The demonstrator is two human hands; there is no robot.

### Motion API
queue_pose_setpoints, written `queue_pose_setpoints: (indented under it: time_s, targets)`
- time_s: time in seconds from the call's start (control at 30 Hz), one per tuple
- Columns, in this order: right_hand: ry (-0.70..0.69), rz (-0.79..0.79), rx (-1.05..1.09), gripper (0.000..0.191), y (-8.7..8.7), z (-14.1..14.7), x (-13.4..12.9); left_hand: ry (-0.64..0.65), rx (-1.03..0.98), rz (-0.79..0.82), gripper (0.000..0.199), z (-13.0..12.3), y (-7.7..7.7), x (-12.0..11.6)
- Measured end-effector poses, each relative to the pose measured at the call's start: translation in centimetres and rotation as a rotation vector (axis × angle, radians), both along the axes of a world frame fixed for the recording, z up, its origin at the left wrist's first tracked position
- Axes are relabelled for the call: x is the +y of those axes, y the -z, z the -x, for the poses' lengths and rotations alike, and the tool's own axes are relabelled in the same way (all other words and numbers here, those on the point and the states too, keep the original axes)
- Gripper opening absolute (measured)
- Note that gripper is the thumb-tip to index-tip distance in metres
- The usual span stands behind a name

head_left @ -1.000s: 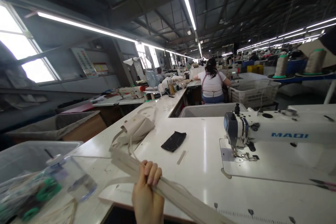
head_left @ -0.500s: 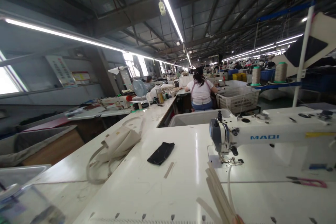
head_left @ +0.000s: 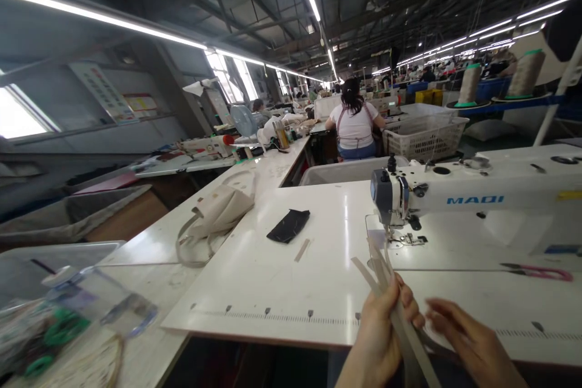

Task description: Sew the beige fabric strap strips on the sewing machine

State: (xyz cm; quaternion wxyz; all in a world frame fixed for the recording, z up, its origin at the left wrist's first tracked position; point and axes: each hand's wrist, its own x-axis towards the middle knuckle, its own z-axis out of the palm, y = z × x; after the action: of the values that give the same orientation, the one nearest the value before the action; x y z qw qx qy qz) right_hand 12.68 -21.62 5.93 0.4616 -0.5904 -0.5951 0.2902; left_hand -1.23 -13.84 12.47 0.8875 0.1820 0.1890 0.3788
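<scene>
My left hand is closed round a bundle of beige strips at the table's front edge, with strip ends sticking up toward the sewing machine. Just right of it, my right hand has its fingers bent and somewhat blurred, beside the strips; nothing shows clearly between them. A dark fabric piece and a short beige strip lie on the white tabletop. Pink-handled snips rest at the right, in front of the machine.
A beige bag lies on the left table. Nearer are a clear plastic bottle and green spools. Thread cones stand behind the machine. Farther off, a person sits beside a white basket.
The view has tilted down, so things appear higher. Both hands have come into view, the left round the strips whose lower part was at the bottom edge before.
</scene>
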Motion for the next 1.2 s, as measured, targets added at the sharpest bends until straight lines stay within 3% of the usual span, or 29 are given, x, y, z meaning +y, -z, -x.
queue_pose_setpoints:
  time_s: [0.03,0.07,0.13,0.2,0.33,0.47,0.63,0.73,0.93,1.03,1.2]
  targets:
    - [0.041,-0.143,-0.098,0.028,0.1,-0.5,0.6,0.008,-0.011,0.018,0.023,-0.3,0.2,-0.1]
    - [0.058,-0.386,-0.288,0.030,0.0,-0.7,1.1,0.018,-0.015,0.039,0.023,-0.5,0.4,-0.1]
    - [-0.026,-0.811,-0.650,0.029,-0.9,-0.3,1.8,0.031,-0.002,0.087,0.022,-0.9,0.9,0.1]
    - [-0.143,-1.003,-0.864,0.025,-2.2,0.7,2.2,0.067,0.049,0.117,0.022,-1.1,1.4,0.6]
    - [-0.152,-0.911,-0.903,0.030,-2.8,1.4,2.4,0.140,0.196,0.049,0.023,-0.9,2.0,1.8]
    - [-0.098,-0.718,-0.935,0.028,-0.6,-0.2,2.3,0.186,0.342,-0.151,0.025,-0.5,1.9,3.2]
    - [-0.005,-0.675,-0.875,0.025,0.8,-0.8,2.6,0.155,0.511,-0.341,0.019,-1.0,2.3,4.9]
    - [0.043,-0.663,-0.852,0.022,0.6,-0.8,2.9,0.082,0.521,-0.326,0.023,-1.3,2.6,5.6]
    - [0.058,-0.664,-0.794,0.020,0.0,-1.5,3.3,0.195,0.394,-0.281,0.028,-1.7,3.0,6.3]
    - [0.071,-0.684,-0.791,0.021,-0.1,-1.6,3.3,0.144,0.395,-0.252,0.032,-2.0,3.3,6.5]
    - [0.044,-0.652,-0.824,0.023,-0.1,-1.7,3.4,0.106,0.317,-0.262,0.054,-2.2,3.0,6.7]
